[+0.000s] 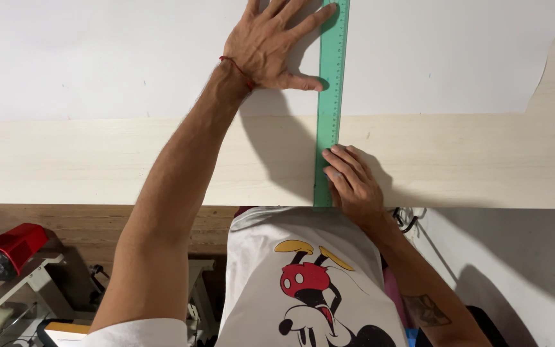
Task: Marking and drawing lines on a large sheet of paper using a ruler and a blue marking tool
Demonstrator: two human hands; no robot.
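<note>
Left hand (268,45) pressing flat, fingers spread, pinning green ruler (331,103) on white sheet (97,58); right hand (352,183) steadying ruler's near end at table (97,160) front edge, fingers loosely curled, nothing grasped.

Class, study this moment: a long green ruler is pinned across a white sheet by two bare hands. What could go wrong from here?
1. The left hand presses the green ruler only with fingertip and thumb from one side, so the ruler could pivot off line.
2. The right hand holds the near end at the edge of the table, where it might slip off.
3. The white sheet looks unfastened and could shift.
</note>
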